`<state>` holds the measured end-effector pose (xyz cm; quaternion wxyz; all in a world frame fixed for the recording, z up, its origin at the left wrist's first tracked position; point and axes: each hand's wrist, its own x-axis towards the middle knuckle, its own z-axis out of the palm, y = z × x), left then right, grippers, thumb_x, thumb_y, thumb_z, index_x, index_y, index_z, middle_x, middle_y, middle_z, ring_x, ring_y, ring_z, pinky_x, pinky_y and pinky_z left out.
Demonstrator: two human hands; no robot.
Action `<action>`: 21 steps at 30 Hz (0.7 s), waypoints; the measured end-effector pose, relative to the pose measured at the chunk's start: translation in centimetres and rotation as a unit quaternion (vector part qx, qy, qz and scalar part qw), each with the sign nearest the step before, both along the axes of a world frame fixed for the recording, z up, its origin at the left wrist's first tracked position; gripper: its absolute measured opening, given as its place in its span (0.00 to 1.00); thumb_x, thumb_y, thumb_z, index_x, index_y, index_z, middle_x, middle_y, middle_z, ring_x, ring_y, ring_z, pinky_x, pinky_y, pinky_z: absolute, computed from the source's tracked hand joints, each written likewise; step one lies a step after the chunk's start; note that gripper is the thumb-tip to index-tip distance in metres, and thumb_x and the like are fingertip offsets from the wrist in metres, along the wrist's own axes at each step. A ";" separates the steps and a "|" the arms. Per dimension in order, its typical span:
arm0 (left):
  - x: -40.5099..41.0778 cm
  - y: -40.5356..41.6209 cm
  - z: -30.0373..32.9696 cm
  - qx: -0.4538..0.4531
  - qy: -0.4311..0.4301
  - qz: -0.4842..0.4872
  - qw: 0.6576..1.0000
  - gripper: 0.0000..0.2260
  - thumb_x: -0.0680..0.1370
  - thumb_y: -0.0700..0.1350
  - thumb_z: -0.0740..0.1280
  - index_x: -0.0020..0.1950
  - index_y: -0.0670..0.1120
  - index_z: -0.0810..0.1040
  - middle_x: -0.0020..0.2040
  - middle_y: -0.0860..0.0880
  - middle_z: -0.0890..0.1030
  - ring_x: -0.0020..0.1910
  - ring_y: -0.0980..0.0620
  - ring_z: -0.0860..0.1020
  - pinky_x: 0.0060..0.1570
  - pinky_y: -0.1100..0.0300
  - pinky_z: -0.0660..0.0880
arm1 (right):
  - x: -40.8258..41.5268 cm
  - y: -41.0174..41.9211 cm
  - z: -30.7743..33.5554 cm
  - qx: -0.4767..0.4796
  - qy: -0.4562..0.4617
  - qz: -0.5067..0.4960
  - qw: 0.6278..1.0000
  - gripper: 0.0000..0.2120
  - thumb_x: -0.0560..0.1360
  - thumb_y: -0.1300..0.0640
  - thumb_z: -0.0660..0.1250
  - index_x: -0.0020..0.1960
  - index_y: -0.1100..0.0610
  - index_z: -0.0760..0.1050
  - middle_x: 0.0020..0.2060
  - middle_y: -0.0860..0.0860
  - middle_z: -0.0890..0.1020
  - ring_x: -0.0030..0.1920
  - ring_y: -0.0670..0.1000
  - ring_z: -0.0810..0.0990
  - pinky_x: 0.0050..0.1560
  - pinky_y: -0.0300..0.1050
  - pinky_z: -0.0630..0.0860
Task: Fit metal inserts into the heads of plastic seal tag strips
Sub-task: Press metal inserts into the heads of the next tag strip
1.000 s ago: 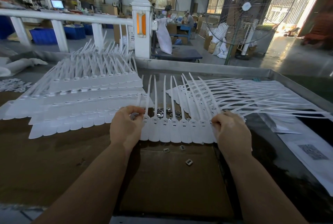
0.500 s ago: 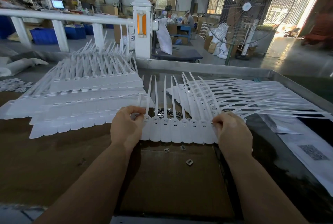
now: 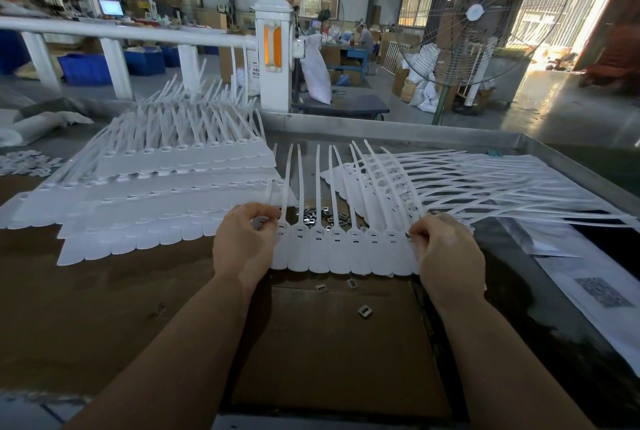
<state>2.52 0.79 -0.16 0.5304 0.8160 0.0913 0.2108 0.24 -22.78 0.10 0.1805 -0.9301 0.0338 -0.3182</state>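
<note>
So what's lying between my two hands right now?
In the head view, the row of joined white seal tags spans from the left hand to the right hand; each hand pinches one end.

Both hands hold a joined row of white seal tag strips (image 3: 341, 249) on the table (image 3: 104, 277): the left hand (image 3: 242, 242) pinches its left end, the right hand (image 3: 446, 253) its right end. Metal inserts (image 3: 323, 216) lie just behind the row, with three loose inserts (image 3: 363, 311) nearer the person.

White joined row of seal tag strips (image 3: 341, 253) lying flat, tails fanning away; small pile of shiny metal inserts (image 3: 323, 216) just behind the heads, three loose ones (image 3: 363, 311) in front.
</note>
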 end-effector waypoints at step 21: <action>-0.1 0.2 0.1 -0.002 0.009 0.004 1.000 0.11 0.76 0.43 0.67 0.39 0.59 0.76 0.48 0.56 0.76 0.32 0.62 0.73 0.29 0.69 0.66 | -0.6 0.7 0.4 -0.059 0.020 -0.016 0.998 0.04 0.72 0.67 0.67 0.43 0.62 0.81 0.41 0.57 0.80 0.44 0.56 0.76 0.41 0.49 0.75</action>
